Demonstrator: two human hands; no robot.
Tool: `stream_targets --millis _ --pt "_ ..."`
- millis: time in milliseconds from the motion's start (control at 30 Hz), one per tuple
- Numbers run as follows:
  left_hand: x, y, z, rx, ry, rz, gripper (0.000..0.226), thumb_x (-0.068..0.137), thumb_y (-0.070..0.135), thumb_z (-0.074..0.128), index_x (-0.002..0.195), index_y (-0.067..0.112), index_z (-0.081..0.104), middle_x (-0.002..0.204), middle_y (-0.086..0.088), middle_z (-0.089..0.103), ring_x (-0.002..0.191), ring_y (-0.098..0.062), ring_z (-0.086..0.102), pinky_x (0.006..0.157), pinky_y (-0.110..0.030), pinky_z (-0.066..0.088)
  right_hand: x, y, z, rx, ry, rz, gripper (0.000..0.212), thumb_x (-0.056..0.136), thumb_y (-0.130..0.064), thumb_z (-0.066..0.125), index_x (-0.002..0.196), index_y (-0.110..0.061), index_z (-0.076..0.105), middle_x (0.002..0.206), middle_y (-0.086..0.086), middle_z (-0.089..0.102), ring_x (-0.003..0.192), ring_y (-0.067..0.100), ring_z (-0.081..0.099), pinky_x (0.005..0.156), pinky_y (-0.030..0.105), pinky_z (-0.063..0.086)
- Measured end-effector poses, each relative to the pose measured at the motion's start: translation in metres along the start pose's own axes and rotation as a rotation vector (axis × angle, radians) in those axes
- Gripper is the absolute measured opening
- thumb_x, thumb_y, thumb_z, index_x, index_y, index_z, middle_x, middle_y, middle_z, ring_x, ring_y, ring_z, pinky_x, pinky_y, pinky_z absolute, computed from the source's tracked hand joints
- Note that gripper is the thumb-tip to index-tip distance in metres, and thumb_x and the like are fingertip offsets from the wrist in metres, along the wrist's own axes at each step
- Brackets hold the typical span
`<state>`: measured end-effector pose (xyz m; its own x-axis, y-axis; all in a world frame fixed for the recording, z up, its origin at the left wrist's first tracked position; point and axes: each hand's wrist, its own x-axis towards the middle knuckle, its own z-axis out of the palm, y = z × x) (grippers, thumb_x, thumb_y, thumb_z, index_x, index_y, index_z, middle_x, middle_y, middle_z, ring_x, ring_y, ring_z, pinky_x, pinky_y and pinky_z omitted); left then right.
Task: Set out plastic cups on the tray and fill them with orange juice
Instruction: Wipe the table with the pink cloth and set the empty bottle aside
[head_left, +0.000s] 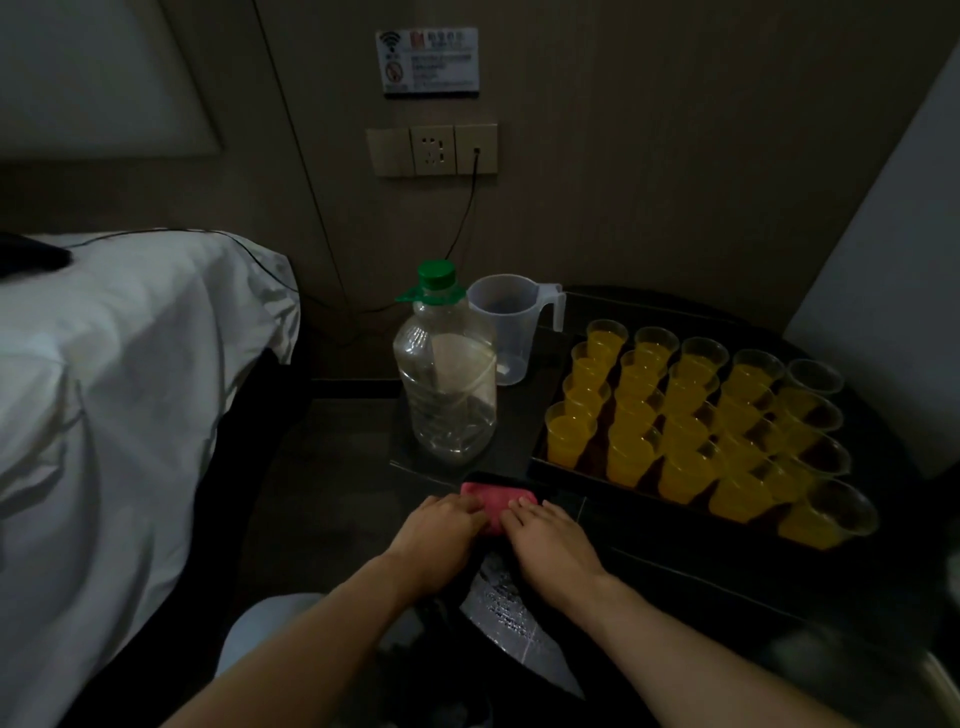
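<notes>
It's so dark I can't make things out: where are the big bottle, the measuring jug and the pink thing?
big bottle (447, 395): head view, middle of its clear body.
measuring jug (503, 332): head view, its translucent side wall.
pink thing (493, 496): head view, its bare top part.

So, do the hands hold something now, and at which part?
Nothing is gripped, it seems. The left hand and the right hand lie with fingers flat on top of the pink cloth, one on each end, pressing it down.

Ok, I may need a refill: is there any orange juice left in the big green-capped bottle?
No, the green-capped bottle looks clear right through, with no orange showing inside.
</notes>
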<state>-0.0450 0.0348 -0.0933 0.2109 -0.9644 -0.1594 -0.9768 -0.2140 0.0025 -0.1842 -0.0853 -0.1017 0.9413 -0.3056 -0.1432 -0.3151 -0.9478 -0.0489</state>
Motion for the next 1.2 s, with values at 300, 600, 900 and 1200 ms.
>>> stream_targets --millis 300,600,900,1200 --pt "0.0 0.003 -0.057 -0.24 0.223 0.039 0.024 0.105 0.031 0.043 0.107 0.017 0.063 0.106 -0.003 0.065 0.096 -0.021 0.062 0.09 -0.038 0.048 -0.014 0.017 -0.072 -0.036 0.233 -0.151 0.023 0.084 -0.023 0.063 0.106 -0.017 0.058 0.088 0.002 0.069 0.071 0.027 0.07 0.054 0.033 0.041" --pt "0.018 0.031 -0.159 -1.228 0.233 -0.227 0.027 0.093 0.017 0.059 0.067 0.017 0.067 0.065 -0.004 0.058 0.063 -0.015 0.052 0.06 -0.028 0.041 -0.021 0.059 -0.195 0.226 0.174 -0.107 0.006 0.1 -0.027 0.054 0.099 -0.032 0.052 0.085 -0.007 0.063 0.078 0.013 0.061 0.061 0.032 0.046" --pt "0.024 0.061 -0.285 -1.929 -0.146 -0.082 0.023 0.082 0.021 0.053 0.103 0.013 0.054 0.085 -0.01 0.061 0.077 -0.023 0.059 0.073 -0.036 0.053 -0.036 0.085 -0.359 0.338 0.182 -0.153 0.014 0.088 -0.015 0.076 0.095 -0.027 0.075 0.093 -0.004 0.076 0.092 0.014 0.07 0.087 0.039 0.056" --pt "0.045 0.075 -0.339 -1.984 0.192 0.147 0.033 0.095 0.016 0.065 0.126 0.006 0.064 0.116 -0.02 0.07 0.11 -0.036 0.069 0.092 -0.052 0.057 -0.067 0.096 -0.414 0.253 0.742 0.026 0.056 0.081 -0.038 0.083 0.129 -0.025 0.058 0.116 -0.001 0.062 0.111 0.02 0.061 0.095 0.042 0.053"
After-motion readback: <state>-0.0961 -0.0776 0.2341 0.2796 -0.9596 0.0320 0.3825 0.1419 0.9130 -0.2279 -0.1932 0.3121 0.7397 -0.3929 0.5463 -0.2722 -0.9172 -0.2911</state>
